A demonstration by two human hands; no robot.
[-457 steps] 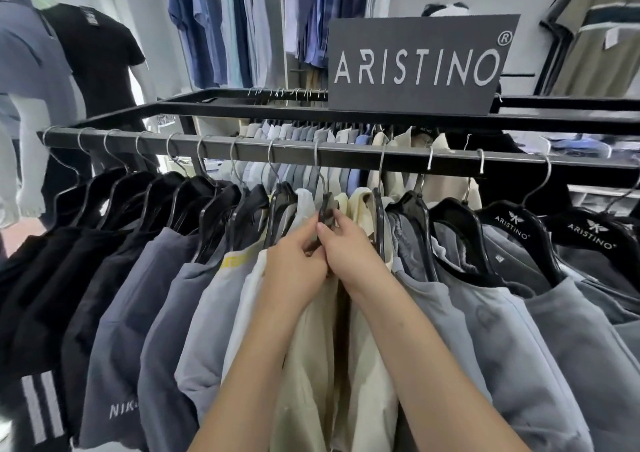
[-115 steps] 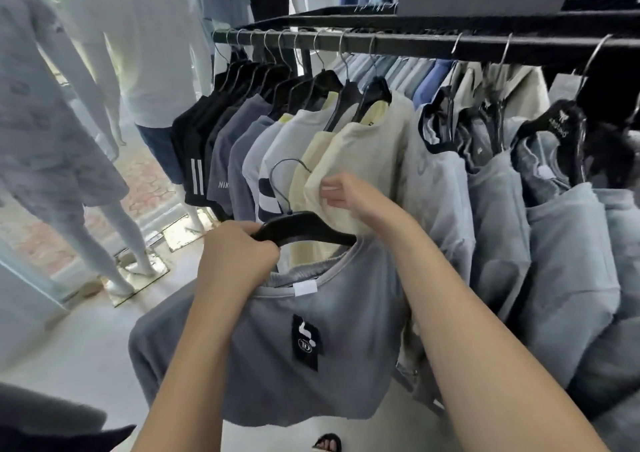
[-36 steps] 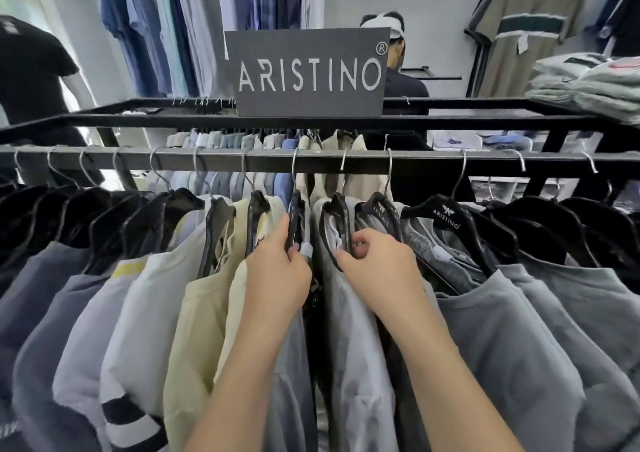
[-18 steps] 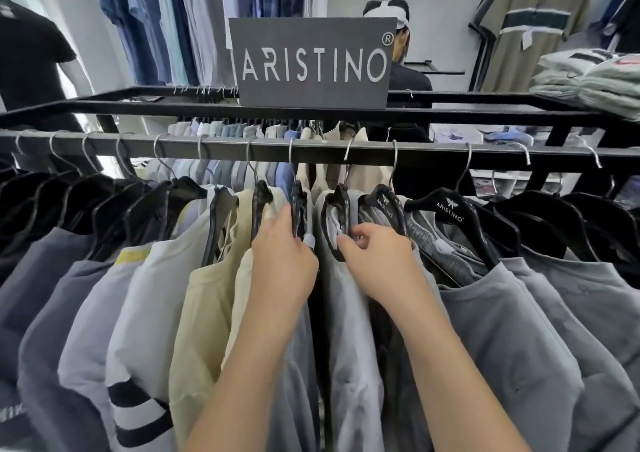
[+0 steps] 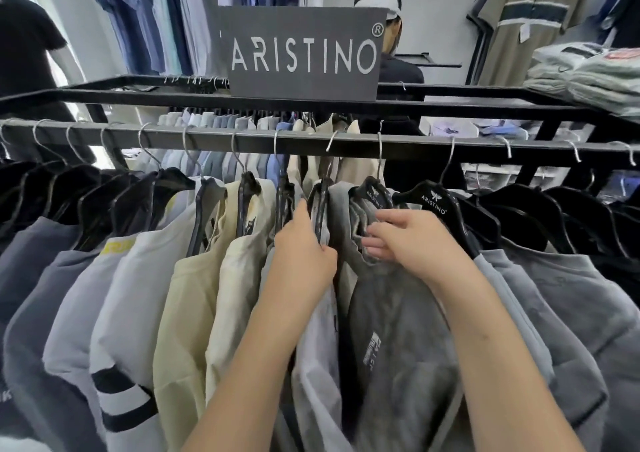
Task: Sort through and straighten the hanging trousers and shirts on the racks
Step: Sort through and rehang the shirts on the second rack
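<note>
A dark metal rail (image 5: 214,140) carries a row of T-shirts on black hangers: black and grey at the left, cream (image 5: 194,296) in the middle, grey at the right. My left hand (image 5: 304,247) grips the black hanger (image 5: 322,206) of a light grey shirt (image 5: 315,365) at its shoulder, thumb pointing up. My right hand (image 5: 412,240) lies with straight fingers on the bunched collar of the dark grey shirt (image 5: 398,330) beside it. Both forearms reach up from the bottom of the view.
A grey ARISTINO sign (image 5: 304,53) stands on the rack's top frame. A second rail of folded-over trousers (image 5: 221,122) hangs behind. A person (image 5: 394,60) stands beyond the sign. Folded shirts (image 5: 588,71) are stacked at the right; a mannequin (image 5: 24,53) is at the left.
My right hand has let go of the hanger neck and moved right, onto the dark grey shirt's collar. My left hand keeps its grip on the hanger next to it.
</note>
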